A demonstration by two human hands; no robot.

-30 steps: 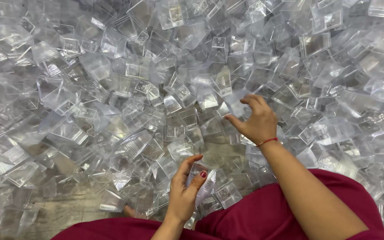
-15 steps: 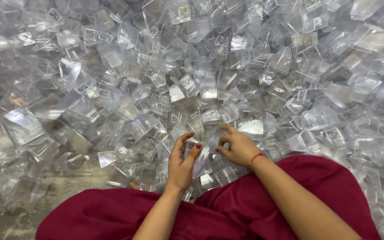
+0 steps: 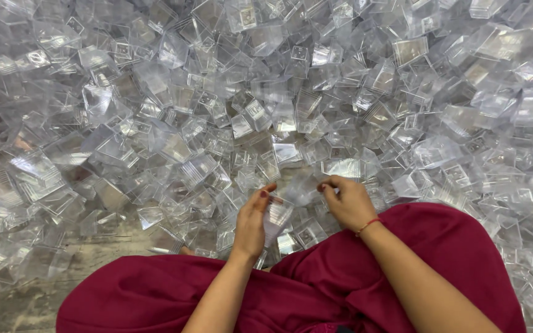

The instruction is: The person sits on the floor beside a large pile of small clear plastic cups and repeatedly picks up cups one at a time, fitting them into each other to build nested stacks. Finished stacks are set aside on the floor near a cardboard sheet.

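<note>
Since the earlier frame your right hand [image 3: 348, 202] had come back near; both hands pinched clear boxes [image 3: 279, 213], left hand [image 3: 251, 222] included. Judged: fitting pieces; alignment needed next.

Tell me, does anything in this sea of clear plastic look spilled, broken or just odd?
Nothing looks broken. The odd part is the heap of small clear plastic boxes itself: they lie loose and tilted every way across the floor, right up to the person's dark red garment. The left hand holds one clear piece; the right hand grips another.
</note>
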